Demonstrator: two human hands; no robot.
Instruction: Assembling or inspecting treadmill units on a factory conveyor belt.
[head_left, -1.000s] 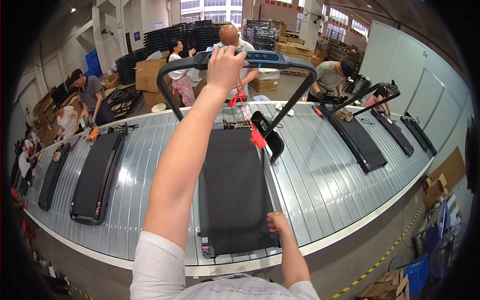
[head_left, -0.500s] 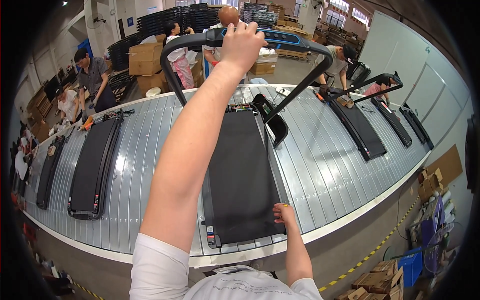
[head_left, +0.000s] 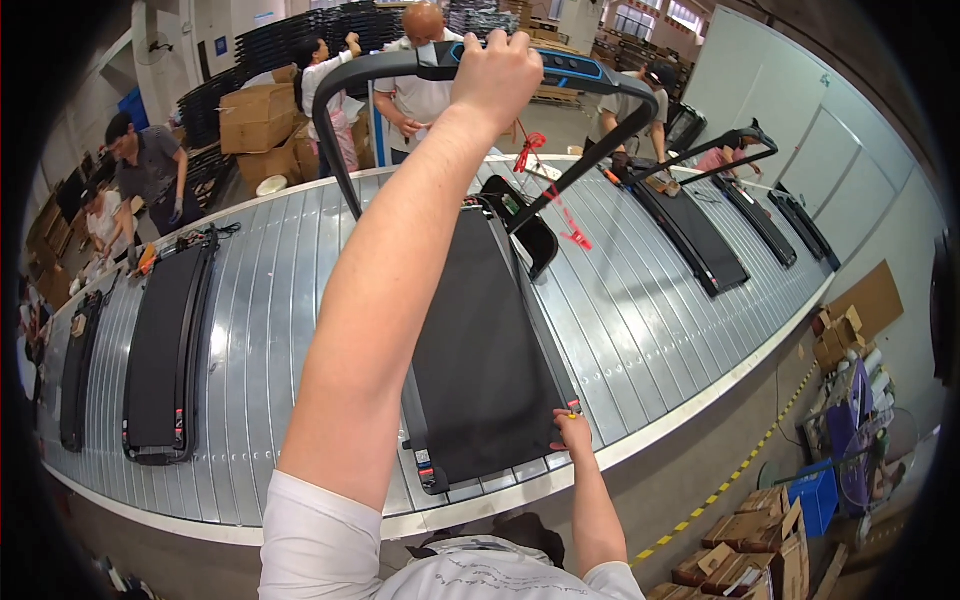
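Two hands of mine are on one treadmill (head_left: 480,350). My left hand (head_left: 497,75) is stretched far forward and up, fingers clamped around the top bar of the handrail (head_left: 560,65), which arches in black with a blue-trimmed console in its middle. My right hand (head_left: 572,432) is low and close to me, resting on the near right corner of the treadmill, fingers together and pressed to its side rail; whether they pinch anything there I cannot tell.

The treadmill lies lengthwise on the ribbed metal conveyor (head_left: 280,330), its black belt running away from me, its near end close to the conveyor's edge. A red tag (head_left: 528,152) hangs near the right upright of the handrail.

On my left another treadmill (head_left: 165,350) lies flat on the conveyor, well apart from mine. To my right a further one (head_left: 690,225) has its handrail raised, with more beyond it. Across the conveyor several people stand, one in a white shirt (head_left: 420,95) right behind the handrail. Cardboard boxes (head_left: 255,115) are stacked behind them.
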